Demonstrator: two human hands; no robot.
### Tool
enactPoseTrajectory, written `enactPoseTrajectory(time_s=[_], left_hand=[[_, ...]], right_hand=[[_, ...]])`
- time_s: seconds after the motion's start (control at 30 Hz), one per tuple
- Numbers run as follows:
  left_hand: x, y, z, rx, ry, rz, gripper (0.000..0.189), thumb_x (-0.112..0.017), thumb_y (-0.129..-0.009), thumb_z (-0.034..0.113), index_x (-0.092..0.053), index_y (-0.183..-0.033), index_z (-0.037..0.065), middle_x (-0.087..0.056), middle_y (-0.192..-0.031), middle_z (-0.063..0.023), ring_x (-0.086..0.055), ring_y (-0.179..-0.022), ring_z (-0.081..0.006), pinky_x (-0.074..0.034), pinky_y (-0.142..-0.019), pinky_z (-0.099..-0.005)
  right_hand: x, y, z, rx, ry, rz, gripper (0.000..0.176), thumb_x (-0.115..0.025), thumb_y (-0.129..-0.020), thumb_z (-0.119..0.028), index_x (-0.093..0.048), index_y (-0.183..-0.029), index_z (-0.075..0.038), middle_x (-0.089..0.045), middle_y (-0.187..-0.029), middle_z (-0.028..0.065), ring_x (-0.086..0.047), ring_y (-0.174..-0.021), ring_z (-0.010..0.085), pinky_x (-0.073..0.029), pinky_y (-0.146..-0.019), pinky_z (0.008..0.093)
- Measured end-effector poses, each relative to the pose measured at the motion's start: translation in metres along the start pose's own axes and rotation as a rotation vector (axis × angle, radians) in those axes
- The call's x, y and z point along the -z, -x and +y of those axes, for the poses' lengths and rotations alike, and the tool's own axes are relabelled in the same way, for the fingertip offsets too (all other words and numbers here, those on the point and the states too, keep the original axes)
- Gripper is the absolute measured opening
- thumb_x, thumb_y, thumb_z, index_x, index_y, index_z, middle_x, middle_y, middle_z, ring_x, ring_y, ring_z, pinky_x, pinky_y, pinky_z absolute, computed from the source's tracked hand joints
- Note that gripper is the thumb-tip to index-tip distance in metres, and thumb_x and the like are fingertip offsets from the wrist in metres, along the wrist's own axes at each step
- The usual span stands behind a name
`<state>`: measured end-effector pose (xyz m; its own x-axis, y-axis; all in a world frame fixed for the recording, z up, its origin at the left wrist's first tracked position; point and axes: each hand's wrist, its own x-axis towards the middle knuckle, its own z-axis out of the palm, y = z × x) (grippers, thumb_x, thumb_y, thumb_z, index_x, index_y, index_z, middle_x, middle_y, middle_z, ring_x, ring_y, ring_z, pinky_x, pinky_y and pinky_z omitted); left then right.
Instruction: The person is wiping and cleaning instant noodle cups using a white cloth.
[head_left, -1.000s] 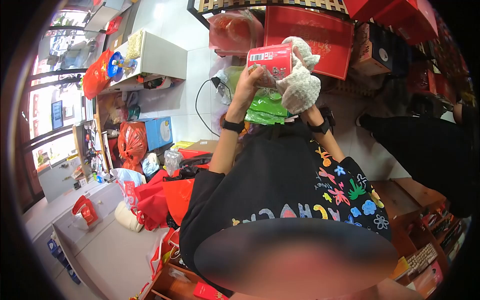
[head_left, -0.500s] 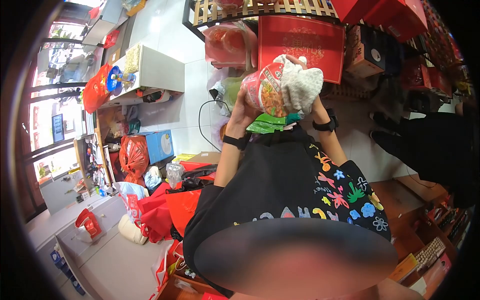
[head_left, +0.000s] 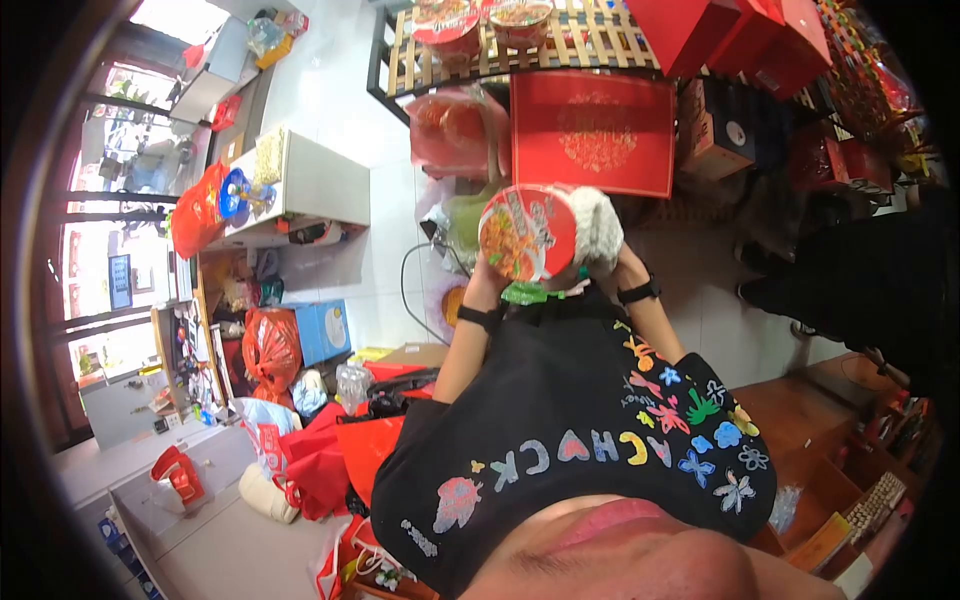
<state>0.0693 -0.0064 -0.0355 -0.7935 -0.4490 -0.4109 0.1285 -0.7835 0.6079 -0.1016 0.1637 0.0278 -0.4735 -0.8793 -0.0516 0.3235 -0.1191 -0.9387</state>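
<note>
A red instant noodle cup [head_left: 522,232] is held out in front of my chest, its printed lid tilted up toward me. My left hand [head_left: 486,274] grips its lower left side, and the fingers are partly hidden behind the cup. On the other side, a white cloth [head_left: 597,228] is bunched against the cup. My right hand [head_left: 627,268] holds this cloth, which covers most of the fingers. Just under the cup lies a green plastic wrapper [head_left: 525,293] near my shirt.
Ahead, a slatted rack [head_left: 590,40] carries more noodle cups [head_left: 445,28] and red boxes. A large red gift box [head_left: 592,135] stands below it. Red bags [head_left: 315,425] are piled at left, by a white cabinet [head_left: 325,180]. A person in dark clothes [head_left: 850,290] is at right.
The noodle cup has turned so its lid now faces me, where its side showed before. Both hands, with cup and cloth, sit lower in view and closer to my body.
</note>
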Motion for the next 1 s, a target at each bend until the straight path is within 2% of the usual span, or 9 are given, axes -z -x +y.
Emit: enactPoseTrajectory(time_s=[0.03,0.2,0.3,0.4,0.5,0.63,0.77,0.9,1.0], left_hand=[[0.021,-0.005,-0.009,0.012,0.097,0.055,0.047,-0.045,-0.099,0.032,-0.043,-0.139,0.007,-0.051,-0.137,-0.0128,-0.052,-0.122,-0.0301,-0.045,-0.101,-0.0465],[-0.038,-0.007,0.023,0.079,0.044,0.158,0.047,-0.042,-0.099,0.045,-0.054,-0.128,0.009,-0.061,-0.123,-0.0085,-0.06,-0.109,-0.025,-0.051,-0.091,-0.0414],[-0.05,-0.017,0.029,0.003,0.05,-0.035,0.05,-0.039,-0.099,0.051,-0.059,-0.122,0.011,-0.065,-0.116,-0.0069,-0.063,-0.102,-0.0212,-0.052,-0.088,-0.0382],[-0.058,-0.024,0.033,-0.022,0.087,-0.047,0.057,-0.037,-0.099,0.054,-0.05,-0.13,0.009,-0.061,-0.122,-0.0062,-0.06,-0.108,-0.0195,-0.05,-0.092,-0.0359],[-0.073,-0.015,0.024,-0.183,0.136,-0.05,0.058,-0.043,-0.097,0.053,-0.048,-0.132,0.007,-0.06,-0.123,-0.0059,-0.06,-0.109,-0.0198,-0.051,-0.089,-0.0352],[-0.063,-0.026,0.004,-0.324,-0.232,-0.042,0.05,-0.056,-0.096,0.036,-0.046,-0.133,0.003,-0.057,-0.126,-0.0095,-0.058,-0.11,-0.0186,-0.047,-0.095,-0.0333],[-0.046,-0.031,0.018,-0.151,-0.145,-0.126,0.047,-0.056,-0.097,0.032,-0.047,-0.13,0.0,-0.059,-0.122,-0.0106,-0.059,-0.11,-0.0183,-0.049,-0.095,-0.0323],[-0.038,-0.031,0.031,-0.064,-0.235,-0.188,0.053,-0.053,-0.097,0.04,-0.045,-0.133,0.001,-0.059,-0.124,-0.0103,-0.059,-0.111,-0.0177,-0.048,-0.096,-0.032],[-0.039,-0.03,0.034,0.021,-0.061,-0.208,0.057,-0.049,-0.098,0.043,-0.041,-0.137,0.003,-0.057,-0.129,-0.0096,-0.057,-0.115,-0.0178,-0.046,-0.099,-0.0335]], right_hand=[[0.0,0.001,0.001,0.0,0.001,0.01,0.055,-0.058,-0.088,-0.006,-0.043,-0.141,-0.005,-0.055,-0.126,0.0105,-0.054,-0.108,0.0142,-0.043,-0.097,0.0289],[-0.001,0.008,0.007,0.012,0.011,0.063,0.055,-0.059,-0.088,-0.006,-0.043,-0.141,-0.005,-0.055,-0.127,0.0108,-0.054,-0.108,0.0147,-0.043,-0.097,0.0293],[-0.002,0.007,0.01,0.032,0.022,0.098,0.055,-0.059,-0.087,-0.006,-0.044,-0.141,-0.006,-0.055,-0.127,0.011,-0.054,-0.109,0.015,-0.043,-0.097,0.0296],[-0.003,0.006,0.012,0.051,0.037,0.121,0.055,-0.06,-0.087,-0.006,-0.044,-0.14,-0.006,-0.054,-0.127,0.0112,-0.054,-0.109,0.0153,-0.043,-0.098,0.0298],[-0.003,0.003,0.012,0.067,0.05,0.142,0.055,-0.06,-0.087,-0.006,-0.044,-0.14,-0.006,-0.054,-0.127,0.0113,-0.054,-0.109,0.0157,-0.043,-0.098,0.0301],[-0.004,-0.001,0.015,0.082,0.058,0.158,0.056,-0.06,-0.087,-0.006,-0.045,-0.14,-0.006,-0.054,-0.127,0.0116,-0.054,-0.11,0.0161,-0.043,-0.098,0.0305],[-0.001,0.0,0.016,0.081,0.06,0.159,0.056,-0.061,-0.086,-0.006,-0.045,-0.14,-0.006,-0.054,-0.127,0.0118,-0.054,-0.11,0.0165,-0.043,-0.098,0.0308],[0.002,0.004,0.018,0.069,0.061,0.155,0.056,-0.061,-0.086,-0.006,-0.046,-0.139,-0.006,-0.054,-0.127,0.012,-0.054,-0.111,0.0169,-0.042,-0.098,0.0312],[0.001,0.003,0.019,0.073,0.067,0.151,0.056,-0.061,-0.085,-0.006,-0.046,-0.139,-0.007,-0.054,-0.127,0.0122,-0.054,-0.111,0.0173,-0.042,-0.099,0.0314]])
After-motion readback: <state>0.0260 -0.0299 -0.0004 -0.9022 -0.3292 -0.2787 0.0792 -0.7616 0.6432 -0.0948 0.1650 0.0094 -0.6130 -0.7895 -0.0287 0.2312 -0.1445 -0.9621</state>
